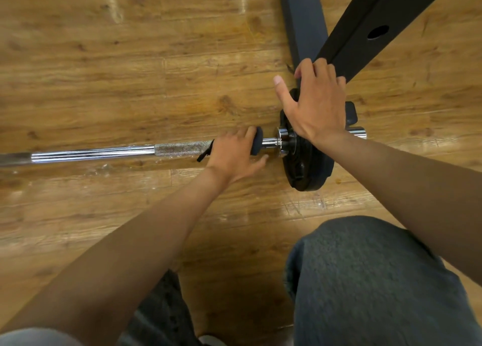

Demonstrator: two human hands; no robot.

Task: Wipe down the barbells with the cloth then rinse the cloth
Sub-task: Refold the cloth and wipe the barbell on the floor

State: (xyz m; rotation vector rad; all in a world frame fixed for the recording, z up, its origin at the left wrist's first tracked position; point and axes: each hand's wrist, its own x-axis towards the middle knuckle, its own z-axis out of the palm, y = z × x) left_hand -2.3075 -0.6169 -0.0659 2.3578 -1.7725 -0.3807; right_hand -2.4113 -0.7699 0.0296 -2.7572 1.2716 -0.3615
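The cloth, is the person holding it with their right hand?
No, the left hand grips the dark cloth around the barbell, while the right hand rests on the weight plate.

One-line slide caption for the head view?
Left hand wraps a dark cloth around the barbell while the right hand steadies the weight plate.
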